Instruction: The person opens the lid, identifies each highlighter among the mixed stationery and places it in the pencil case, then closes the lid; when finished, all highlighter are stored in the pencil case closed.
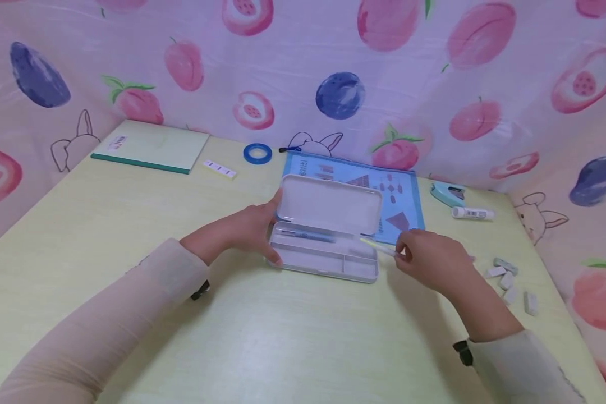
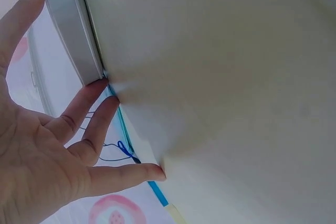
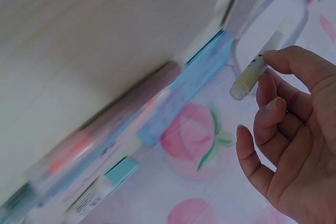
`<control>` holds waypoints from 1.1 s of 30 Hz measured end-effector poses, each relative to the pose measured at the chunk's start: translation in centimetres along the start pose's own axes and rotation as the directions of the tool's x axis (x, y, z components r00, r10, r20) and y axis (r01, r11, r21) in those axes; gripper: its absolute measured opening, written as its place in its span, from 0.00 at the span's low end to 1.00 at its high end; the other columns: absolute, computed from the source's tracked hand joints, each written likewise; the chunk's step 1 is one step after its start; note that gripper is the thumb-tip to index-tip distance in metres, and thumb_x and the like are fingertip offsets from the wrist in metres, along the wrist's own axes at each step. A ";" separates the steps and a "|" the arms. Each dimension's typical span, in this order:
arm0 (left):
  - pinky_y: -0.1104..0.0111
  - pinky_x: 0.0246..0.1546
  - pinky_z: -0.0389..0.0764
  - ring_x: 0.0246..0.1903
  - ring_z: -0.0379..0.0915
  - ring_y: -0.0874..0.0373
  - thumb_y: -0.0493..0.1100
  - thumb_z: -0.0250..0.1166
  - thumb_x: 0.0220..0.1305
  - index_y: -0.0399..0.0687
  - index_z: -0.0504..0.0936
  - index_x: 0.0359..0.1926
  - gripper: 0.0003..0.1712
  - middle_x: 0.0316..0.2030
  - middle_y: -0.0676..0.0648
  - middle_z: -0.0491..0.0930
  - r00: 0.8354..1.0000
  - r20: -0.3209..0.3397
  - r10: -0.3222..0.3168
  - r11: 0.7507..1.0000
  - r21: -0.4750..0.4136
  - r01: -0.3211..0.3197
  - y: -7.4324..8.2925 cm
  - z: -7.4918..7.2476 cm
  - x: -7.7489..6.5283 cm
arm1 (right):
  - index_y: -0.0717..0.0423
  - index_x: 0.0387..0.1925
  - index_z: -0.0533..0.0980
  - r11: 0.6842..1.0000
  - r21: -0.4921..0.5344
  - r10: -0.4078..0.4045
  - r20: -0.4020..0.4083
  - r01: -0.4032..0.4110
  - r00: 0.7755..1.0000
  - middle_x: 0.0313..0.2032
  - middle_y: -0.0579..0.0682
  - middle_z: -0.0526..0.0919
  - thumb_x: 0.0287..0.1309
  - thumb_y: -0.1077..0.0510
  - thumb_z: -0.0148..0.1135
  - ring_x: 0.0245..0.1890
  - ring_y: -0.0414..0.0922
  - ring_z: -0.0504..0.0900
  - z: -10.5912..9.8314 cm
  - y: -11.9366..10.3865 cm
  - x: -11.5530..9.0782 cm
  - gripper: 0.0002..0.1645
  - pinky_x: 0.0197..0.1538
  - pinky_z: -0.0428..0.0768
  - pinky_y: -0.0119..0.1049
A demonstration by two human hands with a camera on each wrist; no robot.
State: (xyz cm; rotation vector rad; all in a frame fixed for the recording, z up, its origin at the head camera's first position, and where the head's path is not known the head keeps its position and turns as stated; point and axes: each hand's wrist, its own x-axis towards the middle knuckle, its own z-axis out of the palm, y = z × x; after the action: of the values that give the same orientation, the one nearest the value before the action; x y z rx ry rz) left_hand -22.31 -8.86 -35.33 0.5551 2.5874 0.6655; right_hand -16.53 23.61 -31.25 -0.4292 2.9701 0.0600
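A white pencil case [image 1: 323, 273] lies on the table with its lid [image 1: 330, 205] raised. Inside, a blue pen [image 1: 305, 235] rests in the long rear compartment; the front part has a divider. My left hand [image 1: 247, 230] holds the case's left end, thumb at the front edge and fingers spread along the back corner, fingertips [image 2: 100, 85] right at the wall. Between thumb and fingers of my right hand [image 1: 434, 261] is a slim yellow highlighter [image 3: 257, 66], held just over the case's right end and tilted. Its grip end is partly covered by the fingers.
Under and behind the case lies a blue patterned zip pouch [image 1: 399, 191]. Right of it are a teal stapler [image 1: 446, 194], a glue stick [image 1: 473, 214] and several erasers [image 1: 507, 280]. Back left: a notebook [image 1: 151, 145], a small white strip [image 1: 220, 169] and blue tape [image 1: 257, 161].
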 end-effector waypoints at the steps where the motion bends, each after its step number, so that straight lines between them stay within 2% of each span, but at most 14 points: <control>1: 0.59 0.61 0.60 0.57 0.59 0.55 0.63 0.76 0.26 0.53 0.24 0.68 0.81 0.58 0.45 0.66 1.000 0.000 -0.001 1.000 -0.002 0.001 0.0 0.0 0.0 | 0.49 0.32 0.77 1.000 -0.003 -0.013 -0.005 0.013 1.000 0.21 0.42 0.72 0.49 0.52 0.62 0.22 0.41 0.69 -0.1 -0.5 0.4 0.08 0.23 0.69 0.32; 9: 0.59 0.60 0.60 0.57 0.59 0.55 0.62 0.76 0.27 0.55 0.24 0.68 0.81 0.58 0.46 0.66 1.000 0.003 -0.017 1.000 0.001 0.017 0.2 -0.1 0.0 | 0.47 0.31 0.77 0.994 0.000 -0.110 -0.034 0.110 0.993 0.23 0.41 0.73 0.49 0.51 0.62 0.23 0.41 0.71 0.0 -4.2 3.0 0.07 0.25 0.72 0.31; 15: 0.58 0.60 0.60 0.57 0.60 0.54 0.61 0.76 0.28 0.52 0.25 0.68 0.80 0.57 0.45 0.67 1.000 0.007 -0.002 1.000 -0.007 0.002 0.4 -0.3 -0.3 | 0.48 0.31 0.78 0.986 -0.008 -0.168 -0.036 0.168 0.985 0.24 0.41 0.75 0.50 0.52 0.62 0.23 0.40 0.71 0.2 -6.5 4.5 0.06 0.24 0.72 0.30; 24: 0.59 0.60 0.61 0.55 0.61 0.54 0.60 0.76 0.29 0.51 0.25 0.68 0.80 0.57 0.44 0.67 1.000 0.002 0.010 1.000 -0.009 -0.010 0.3 -0.4 -0.4 | 0.47 0.31 0.77 0.983 -0.005 -0.185 -0.024 0.185 0.982 0.24 0.40 0.74 0.49 0.50 0.64 0.26 0.40 0.71 1.0 -8.9 6.7 0.08 0.32 0.74 0.33; 33: 0.59 0.60 0.61 0.54 0.61 0.54 0.62 0.75 0.29 0.51 0.25 0.68 0.79 0.57 0.45 0.67 1.000 0.006 0.015 1.000 -0.002 -0.015 0.2 -0.3 -0.4 | 0.45 0.30 0.77 0.990 0.014 -0.143 0.027 0.143 0.989 0.24 0.40 0.74 0.49 0.47 0.64 0.27 0.40 0.71 1.5 -10.4 8.1 0.09 0.34 0.73 0.32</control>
State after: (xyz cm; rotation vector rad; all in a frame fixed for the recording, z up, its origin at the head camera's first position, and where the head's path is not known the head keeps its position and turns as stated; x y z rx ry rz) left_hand -22.10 -8.97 -34.85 0.5762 2.5792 0.6696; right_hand -21.09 11.47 -34.07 -0.6331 2.9011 0.0333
